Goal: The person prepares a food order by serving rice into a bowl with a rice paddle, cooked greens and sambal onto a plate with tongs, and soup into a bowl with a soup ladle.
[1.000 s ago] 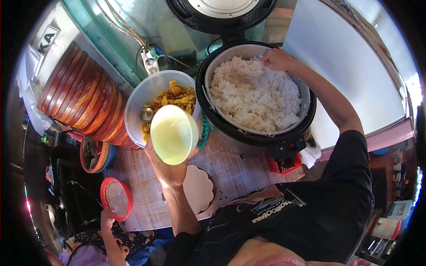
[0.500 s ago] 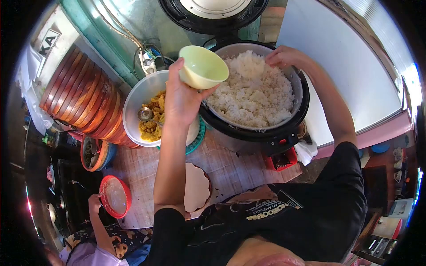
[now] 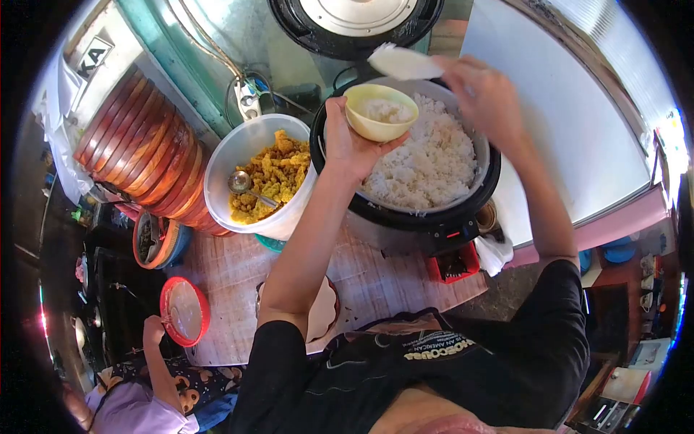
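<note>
My left hand (image 3: 350, 145) holds a small pale green-yellow bowl (image 3: 379, 129) over the left side of the rice cooker (image 3: 390, 226). Some white rice lies in the bowl. My right hand (image 3: 486, 98) is closed round the handle of a white rice paddle (image 3: 405, 64), raised above the cooker's back edge, with a few grains on its tip. White rice (image 3: 426, 163) fills much of the cooker's pot. Left of it stands a white tub (image 3: 217, 189) of yellow-brown fried food (image 3: 282, 173), with a metal ladle (image 3: 240, 182) in it.
Stacked wooden plates (image 3: 137, 145) lean at the left. Nearer are nested bowls (image 3: 163, 246) and a red basin (image 3: 205, 315), touched by another person's hand (image 3: 153, 331). The cooker's lid (image 3: 358, 18) stands open behind. A red basket (image 3: 463, 264) sits at the table's right edge.
My left hand and the bowl have moved right, and the bowl now shows rice inside. My right hand has lifted the paddle up and out of the rice.
</note>
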Demonstrator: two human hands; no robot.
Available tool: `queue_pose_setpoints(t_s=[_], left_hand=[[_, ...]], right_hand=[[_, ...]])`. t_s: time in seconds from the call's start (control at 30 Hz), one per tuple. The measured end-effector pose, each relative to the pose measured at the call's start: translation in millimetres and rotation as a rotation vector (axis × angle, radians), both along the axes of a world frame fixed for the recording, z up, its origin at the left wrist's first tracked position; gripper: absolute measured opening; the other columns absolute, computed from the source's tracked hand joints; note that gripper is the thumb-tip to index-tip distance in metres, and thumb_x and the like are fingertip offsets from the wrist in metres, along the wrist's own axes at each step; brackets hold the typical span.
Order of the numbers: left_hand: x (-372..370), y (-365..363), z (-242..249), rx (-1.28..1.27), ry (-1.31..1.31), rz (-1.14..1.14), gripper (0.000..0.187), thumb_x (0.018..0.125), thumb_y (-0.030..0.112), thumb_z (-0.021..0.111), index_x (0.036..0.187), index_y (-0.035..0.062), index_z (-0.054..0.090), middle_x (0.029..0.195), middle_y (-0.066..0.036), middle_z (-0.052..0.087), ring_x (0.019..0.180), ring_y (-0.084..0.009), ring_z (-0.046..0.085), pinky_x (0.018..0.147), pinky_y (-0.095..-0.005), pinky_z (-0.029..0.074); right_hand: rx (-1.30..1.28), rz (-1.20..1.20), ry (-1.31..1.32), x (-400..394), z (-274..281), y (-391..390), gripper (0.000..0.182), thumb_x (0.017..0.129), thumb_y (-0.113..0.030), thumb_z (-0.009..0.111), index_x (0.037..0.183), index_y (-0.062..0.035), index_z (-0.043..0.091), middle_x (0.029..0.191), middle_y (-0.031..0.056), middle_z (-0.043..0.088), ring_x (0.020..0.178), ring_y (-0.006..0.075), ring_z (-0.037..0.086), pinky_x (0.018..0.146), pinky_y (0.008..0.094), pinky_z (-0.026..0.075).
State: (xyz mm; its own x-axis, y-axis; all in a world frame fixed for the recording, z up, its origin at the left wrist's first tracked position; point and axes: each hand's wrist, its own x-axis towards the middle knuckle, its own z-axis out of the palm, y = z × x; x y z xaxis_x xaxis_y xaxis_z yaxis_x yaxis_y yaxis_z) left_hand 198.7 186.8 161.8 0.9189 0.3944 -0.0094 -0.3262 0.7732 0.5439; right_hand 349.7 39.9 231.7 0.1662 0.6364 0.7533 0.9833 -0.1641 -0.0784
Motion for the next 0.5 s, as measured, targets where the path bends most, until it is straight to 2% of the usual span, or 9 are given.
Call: queue_pose_setpoints(t_s=[0.1, 0.2, 0.3, 0.4, 0.5], left_hand=[[-7.9, 5.5, 1.2, 0.031, 0.040, 0.014, 0.065, 0.084, 0.047, 0.041, 0.132, 0.0033, 0.036, 0.134, -0.022, 0.039, 0.122, -0.0393, 0.041, 0.096, -0.0581, 0.037], [-15.3, 11.0, 7.2, 0.067, 0.046, 0.068, 0.065, 0.084, 0.046, 0.043, 0.131, 0.0029, 0.036, 0.134, -0.022, 0.039, 0.122, -0.0395, 0.041, 0.097, -0.0588, 0.037], [-23.6, 18.1, 12.4, 0.105, 0.031, 0.086, 0.064, 0.084, 0.045, 0.045, 0.131, 0.0024, 0.037, 0.134, -0.022, 0.039, 0.122, -0.0386, 0.041, 0.097, -0.0587, 0.037], [-28.4, 24.2, 16.0, 0.102, 0.027, 0.110, 0.064, 0.084, 0.045, 0.045, 0.131, 0.0023, 0.037, 0.134, -0.021, 0.040, 0.122, -0.0384, 0.041, 0.097, -0.0585, 0.037], [-33.7, 30.3, 16.3, 0.110, 0.002, 0.091, 0.063, 0.085, 0.045, 0.045, 0.131, 0.0027, 0.037, 0.134, -0.021, 0.040, 0.122, -0.0386, 0.042, 0.097, -0.0587, 0.037]], right_hand=[[-0.229, -0.210, -0.130, 39.3, -14.1, -0.1, 0.024, 0.077, -0.008, 0.055, 0.097, -0.0114, 0.068, 0.084, 0.0112, 0.065, 0.073, 0.0321, 0.063, 0.064, 0.0408, 0.052], [-0.518, -0.416, -0.144, 68.8, -42.4, 14.3, 0.019, 0.074, -0.008, 0.057, 0.088, -0.0026, 0.067, 0.086, 0.0182, 0.065, 0.077, 0.0343, 0.064, 0.067, 0.0436, 0.052], [-0.636, -0.388, -0.136, 82.6, -66.4, 26.2, 0.016, 0.069, -0.006, 0.057, 0.080, 0.0024, 0.065, 0.084, 0.0228, 0.064, 0.081, 0.0351, 0.064, 0.068, 0.0446, 0.052], [-0.768, -0.348, -0.009, 91.3, -67.5, 34.7, 0.018, 0.066, -0.007, 0.058, 0.079, 0.0031, 0.066, 0.085, 0.0247, 0.064, 0.080, 0.0363, 0.064, 0.068, 0.0439, 0.052], [-0.833, -0.268, 0.064, 106.3, -70.9, 34.5, 0.021, 0.064, -0.009, 0.058, 0.079, 0.0032, 0.066, 0.083, 0.0227, 0.065, 0.078, 0.0371, 0.064, 0.066, 0.0437, 0.051]])
